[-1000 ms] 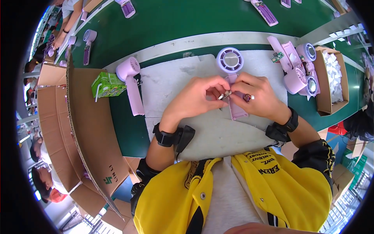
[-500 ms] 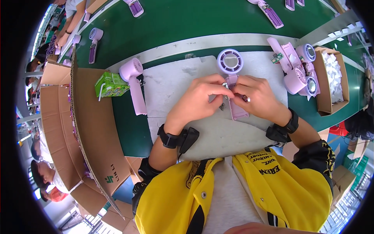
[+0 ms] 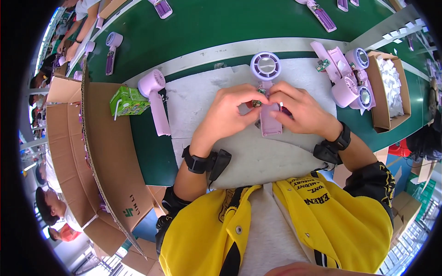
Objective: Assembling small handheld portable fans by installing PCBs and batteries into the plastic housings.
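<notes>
In front of me a pink handheld fan, its handle shell [image 3: 271, 128] exposed, lies on the pale mat [image 3: 202, 87]. Its round lilac head [image 3: 265, 66] points away from me. My left hand [image 3: 230, 110] is closed in a pinch on a small green circuit board [image 3: 256, 103] over the upper handle. From the other side, my right hand [image 3: 301, 110] pinches a small white connector [image 3: 282, 105], with something dark partly hidden between its fingers. The fingertips of both hands nearly meet above the handle.
Left of the mat stand another pink fan [image 3: 159, 108], a green drink carton [image 3: 129, 102] and a large cardboard box [image 3: 113, 138]. At right, several fan parts [image 3: 345, 89] lie beside a box of white pieces [image 3: 384, 119]. More fans rest on the green table [image 3: 244, 23] beyond.
The fan has shifted slightly left and away from me, its handle now straighter. The board has tilted to show its green face, and the white connector has moved up and left with my right fingers.
</notes>
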Tool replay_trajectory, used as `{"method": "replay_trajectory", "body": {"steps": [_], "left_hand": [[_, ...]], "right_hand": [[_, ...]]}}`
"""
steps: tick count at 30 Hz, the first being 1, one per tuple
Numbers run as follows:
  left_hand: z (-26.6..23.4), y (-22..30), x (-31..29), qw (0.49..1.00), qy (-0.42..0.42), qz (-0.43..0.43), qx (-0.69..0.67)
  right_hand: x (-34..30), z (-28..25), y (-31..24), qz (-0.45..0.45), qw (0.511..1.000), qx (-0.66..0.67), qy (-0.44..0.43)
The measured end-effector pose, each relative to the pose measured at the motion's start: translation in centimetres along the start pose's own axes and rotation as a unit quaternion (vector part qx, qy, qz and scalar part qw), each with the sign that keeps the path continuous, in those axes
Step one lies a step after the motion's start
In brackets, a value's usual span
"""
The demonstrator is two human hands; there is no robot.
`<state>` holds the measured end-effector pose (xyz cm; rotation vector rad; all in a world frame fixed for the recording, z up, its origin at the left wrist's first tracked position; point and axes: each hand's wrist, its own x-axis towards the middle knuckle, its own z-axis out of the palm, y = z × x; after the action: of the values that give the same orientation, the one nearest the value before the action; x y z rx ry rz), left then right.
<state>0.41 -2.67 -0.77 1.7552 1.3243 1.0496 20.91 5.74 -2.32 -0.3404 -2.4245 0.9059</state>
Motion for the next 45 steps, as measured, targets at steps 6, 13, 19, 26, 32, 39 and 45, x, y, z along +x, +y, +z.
{"method": "replay_trajectory", "body": {"steps": [6,13,19,26,32,39,45], "left_hand": [[0.4,0.1,-0.1,0.997,-0.006,-0.019,-0.073],[0.7,0.3,0.0,0.997,0.002,-0.027,-0.075],[1.6,0.3,0.3,0.993,0.041,-0.041,-0.103],[1.6,-0.6,0.0,0.99,0.0,-0.062,-0.123],[3.3,-1.5,0.5,0.995,0.034,0.018,-0.093],[4.3,-1.1,0.9,0.984,0.066,-0.039,-0.16],[3.9,-1.5,1.1,0.989,0.035,-0.029,-0.138]], "right_hand": [[-0.3,-0.7,-0.6,0.027,0.998,-0.051,-0.036],[0.1,0.1,-1.7,0.077,0.98,-0.171,-0.072],[-0.1,0.0,-1.4,0.048,0.988,-0.146,-0.019],[-0.3,-0.7,-1.3,0.038,0.996,-0.066,0.049],[-1.1,-1.2,-1.1,0.057,0.996,-0.066,0.025],[-2.1,-1.4,-0.5,0.087,0.994,-0.035,0.053],[-1.8,-1.9,-0.6,0.11,0.993,0.013,0.048]]}}
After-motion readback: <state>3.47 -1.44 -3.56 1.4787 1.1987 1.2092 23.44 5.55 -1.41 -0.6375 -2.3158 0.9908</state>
